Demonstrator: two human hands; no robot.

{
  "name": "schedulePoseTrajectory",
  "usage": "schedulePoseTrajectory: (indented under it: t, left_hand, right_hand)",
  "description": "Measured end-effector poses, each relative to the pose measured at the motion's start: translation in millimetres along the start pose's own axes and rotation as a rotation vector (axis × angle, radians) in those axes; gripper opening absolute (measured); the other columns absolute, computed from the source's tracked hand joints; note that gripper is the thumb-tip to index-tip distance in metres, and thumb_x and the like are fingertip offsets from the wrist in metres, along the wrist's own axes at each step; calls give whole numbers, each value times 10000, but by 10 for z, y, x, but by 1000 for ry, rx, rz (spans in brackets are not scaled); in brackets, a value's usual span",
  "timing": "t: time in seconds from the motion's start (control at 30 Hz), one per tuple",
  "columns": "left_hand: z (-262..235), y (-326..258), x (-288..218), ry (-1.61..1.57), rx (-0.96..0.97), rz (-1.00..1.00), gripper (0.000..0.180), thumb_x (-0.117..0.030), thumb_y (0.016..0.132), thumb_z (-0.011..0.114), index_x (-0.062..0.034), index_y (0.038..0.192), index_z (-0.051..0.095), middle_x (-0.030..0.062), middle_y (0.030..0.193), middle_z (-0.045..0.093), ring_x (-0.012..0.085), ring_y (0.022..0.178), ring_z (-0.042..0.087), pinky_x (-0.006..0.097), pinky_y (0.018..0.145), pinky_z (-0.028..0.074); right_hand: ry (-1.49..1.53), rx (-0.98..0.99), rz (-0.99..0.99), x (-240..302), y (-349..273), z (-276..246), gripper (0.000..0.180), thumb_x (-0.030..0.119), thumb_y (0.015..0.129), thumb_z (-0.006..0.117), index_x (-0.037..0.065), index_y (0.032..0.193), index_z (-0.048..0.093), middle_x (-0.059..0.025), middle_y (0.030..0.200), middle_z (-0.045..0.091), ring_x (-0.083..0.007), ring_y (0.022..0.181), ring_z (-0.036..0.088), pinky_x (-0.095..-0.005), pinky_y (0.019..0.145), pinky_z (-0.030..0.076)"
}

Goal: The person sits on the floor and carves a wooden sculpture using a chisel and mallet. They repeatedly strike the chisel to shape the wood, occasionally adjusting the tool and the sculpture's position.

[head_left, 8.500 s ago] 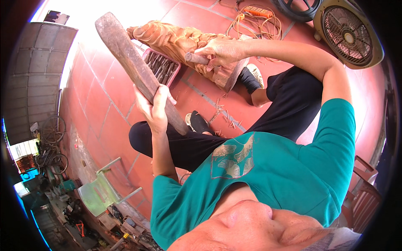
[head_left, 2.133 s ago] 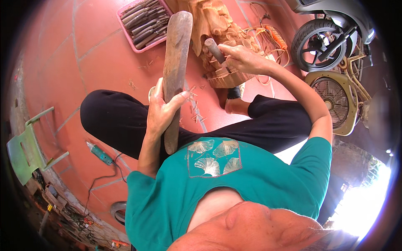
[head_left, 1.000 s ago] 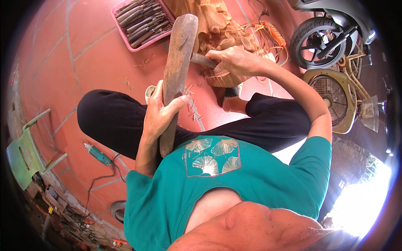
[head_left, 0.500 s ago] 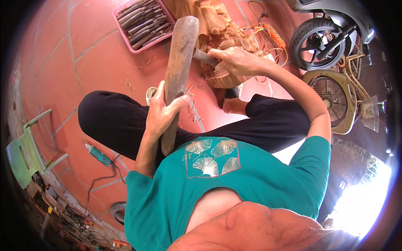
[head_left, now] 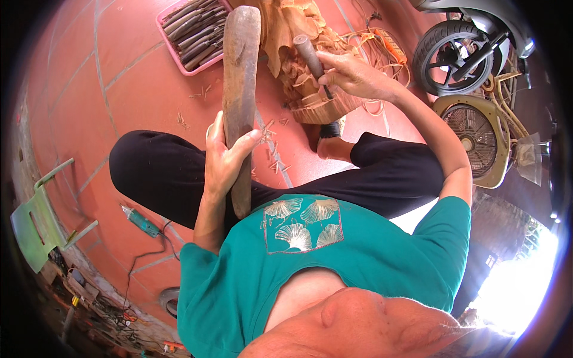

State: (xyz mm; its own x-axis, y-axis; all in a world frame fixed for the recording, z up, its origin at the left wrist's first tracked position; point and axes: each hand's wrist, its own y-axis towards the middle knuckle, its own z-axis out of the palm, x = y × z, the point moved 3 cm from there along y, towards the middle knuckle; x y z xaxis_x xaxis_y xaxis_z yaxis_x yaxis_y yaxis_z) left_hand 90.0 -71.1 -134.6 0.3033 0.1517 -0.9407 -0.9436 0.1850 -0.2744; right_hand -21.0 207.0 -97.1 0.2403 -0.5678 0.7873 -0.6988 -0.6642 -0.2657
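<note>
A: What do your hands hold?
B: My left hand [head_left: 225,161] grips the wooden mallet [head_left: 240,89] upright; my right hand [head_left: 352,74] clasps a chisel [head_left: 310,56].
A: And the chisel tip?
B: Against the wood carving [head_left: 310,89] on the tiled floor [head_left: 137,89], beside the pink tray [head_left: 194,30].

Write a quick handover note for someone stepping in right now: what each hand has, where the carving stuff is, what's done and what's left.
Left hand: gripping the long wooden mallet by its lower part, held upright with its head clear of the chisel.
Right hand: wrapped around the chisel, tip set against the wooden carving.
Carving stands on the red tiled floor in front of the crossed legs. Pink tray of spare chisels lies to its left.
Done: the piece is already roughly shaped; wood chips lie scattered on the floor.
Left: probably more carving at the chisel's spot near the base.
</note>
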Motion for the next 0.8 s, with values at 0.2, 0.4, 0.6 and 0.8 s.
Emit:
schedulePoseTrajectory:
  t: [0.2, 0.4, 0.6, 0.8]
  left_hand:
    - [23, -41, -82, -119, -27, 119, 495, -139, 879, 649, 56, 1303, 482, 45, 720, 562, 115, 494, 536, 236, 453, 426]
    - [7, -52, -51, 93, 11, 160, 429, -144, 867, 684, 28, 1221, 512, 58, 805, 597, 120, 634, 569, 265, 576, 455]
    - [-29, -39, -44, 97, 22, 2, 381, -165, 873, 724, 23, 1152, 546, 96, 912, 650, 143, 838, 612, 299, 781, 499]
    - [-89, -114, -92, -278, -60, 214, 364, -122, 895, 663, 17, 1199, 520, 77, 846, 599, 100, 784, 560, 261, 737, 480]
  right_hand:
    - [-132, 82, -71, 115, 66, 79, 262, 118, 922, 601, 18, 1147, 514, -164, 775, 617, -325, 774, 639, -435, 705, 471]
    - [-326, 145, -10, 193, 100, 143, 277, 132, 926, 596, 19, 1171, 532, -213, 768, 600, -375, 763, 626, -476, 699, 460]
    - [-338, 103, 19, 156, 110, 162, 287, 152, 931, 597, 21, 1176, 523, -220, 788, 617, -386, 780, 642, -490, 698, 460]
    - [-348, 95, 9, 125, 97, 167, 264, 149, 933, 597, 23, 1151, 517, -210, 794, 617, -378, 781, 646, -490, 696, 462]
